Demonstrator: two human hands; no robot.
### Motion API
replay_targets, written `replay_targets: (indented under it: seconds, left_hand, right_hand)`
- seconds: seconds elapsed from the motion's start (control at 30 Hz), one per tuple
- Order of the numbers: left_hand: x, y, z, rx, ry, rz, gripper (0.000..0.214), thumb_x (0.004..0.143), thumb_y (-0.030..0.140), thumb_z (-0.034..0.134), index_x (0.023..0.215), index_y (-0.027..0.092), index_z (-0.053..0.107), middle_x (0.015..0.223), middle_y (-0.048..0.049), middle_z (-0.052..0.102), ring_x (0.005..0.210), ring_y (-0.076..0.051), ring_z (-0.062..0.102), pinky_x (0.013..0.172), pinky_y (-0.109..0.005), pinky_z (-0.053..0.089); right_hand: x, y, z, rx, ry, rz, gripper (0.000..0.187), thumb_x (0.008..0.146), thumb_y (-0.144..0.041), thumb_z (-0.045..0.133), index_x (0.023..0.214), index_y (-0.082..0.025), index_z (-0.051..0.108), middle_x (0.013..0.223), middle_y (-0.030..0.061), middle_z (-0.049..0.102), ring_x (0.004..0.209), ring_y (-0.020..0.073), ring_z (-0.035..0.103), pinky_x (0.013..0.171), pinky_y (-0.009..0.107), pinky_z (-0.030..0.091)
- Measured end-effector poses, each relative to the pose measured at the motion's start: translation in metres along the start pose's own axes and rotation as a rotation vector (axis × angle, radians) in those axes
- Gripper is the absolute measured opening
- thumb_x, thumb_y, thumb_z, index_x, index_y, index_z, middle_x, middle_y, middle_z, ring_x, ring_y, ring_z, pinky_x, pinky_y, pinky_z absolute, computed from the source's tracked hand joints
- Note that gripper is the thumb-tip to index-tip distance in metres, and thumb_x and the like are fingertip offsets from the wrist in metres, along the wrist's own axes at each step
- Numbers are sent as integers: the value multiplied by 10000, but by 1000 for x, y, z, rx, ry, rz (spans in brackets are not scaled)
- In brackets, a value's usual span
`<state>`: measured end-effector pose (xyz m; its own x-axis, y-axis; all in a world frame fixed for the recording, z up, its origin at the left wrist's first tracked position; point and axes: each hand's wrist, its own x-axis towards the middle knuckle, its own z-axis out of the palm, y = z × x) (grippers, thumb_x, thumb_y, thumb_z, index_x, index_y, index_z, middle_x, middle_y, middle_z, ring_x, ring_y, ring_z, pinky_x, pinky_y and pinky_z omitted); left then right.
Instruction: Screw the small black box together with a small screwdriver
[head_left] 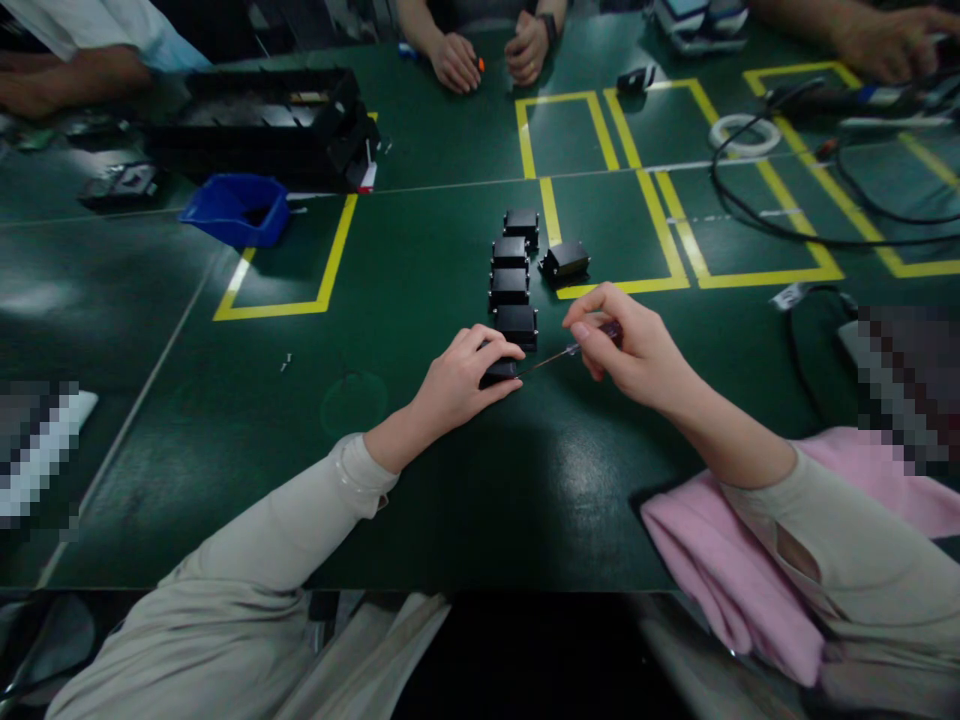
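Under the fingers of my left hand (474, 375) is a small black box (499, 373), gripped against the green table. My right hand (626, 345) is closed round the handle of a screwdriver (571, 350), whose thin shaft points left and meets the right end of that box. Just beyond my left hand, several similar black boxes (516, 322) stand in a row leading away from me. One more black box (567, 260) sits turned at an angle to the right of the row. Two small screws (286, 362) lie on the table to the left.
A blue bin (238, 208) and black trays (262, 125) stand at the back left. Pink cloth (720, 560) lies under my right forearm. Cables (787, 225) and a white tape ring (744, 135) are at the right. Another person's hands (457, 62) rest across the table.
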<state>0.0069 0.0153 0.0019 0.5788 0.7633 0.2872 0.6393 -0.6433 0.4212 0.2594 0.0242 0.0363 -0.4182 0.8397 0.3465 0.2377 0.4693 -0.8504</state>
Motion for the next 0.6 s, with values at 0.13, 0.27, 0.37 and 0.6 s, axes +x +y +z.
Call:
replay_targets:
  seconds: [0.13,0.27,0.37,0.6]
  left_hand:
    - [0,0,0,3,4,1,279,929,251,720,1190,213,628,1182,-84,613,1094,-257,591,949,-424,521]
    - [0,-1,1,4,8,7,287,927,253,724,1195,215,627,1181,-85,614,1089,-259,591,939,-423,523]
    - [0,-1,1,3,10,10,288,926,252,725,1194,214,626,1179,-85,614,1089,-259,590,934,-422,523]
    - [0,-1,1,5,6,5,287,927,251,724,1193,218,623,1185,-83,612,1091,-257,588,930,-422,525]
  right_hand:
    - [0,0,0,-15,-2,0,118,1029,-283,553,935,-216,528,555,-90,501,403,66,486,429,213,337]
    - [0,-1,0,-13,-5,9,121,1039,-303,546,954,-220,526,536,-94,495,401,73,481,435,219,335]
    - [0,0,0,0,0,5,99,1033,-295,555,977,-220,521,566,-94,501,411,71,493,445,219,352]
    - [0,0,-1,-22,-4,2,65,1018,-227,549,959,-217,525,549,-96,505,398,68,487,427,212,344]
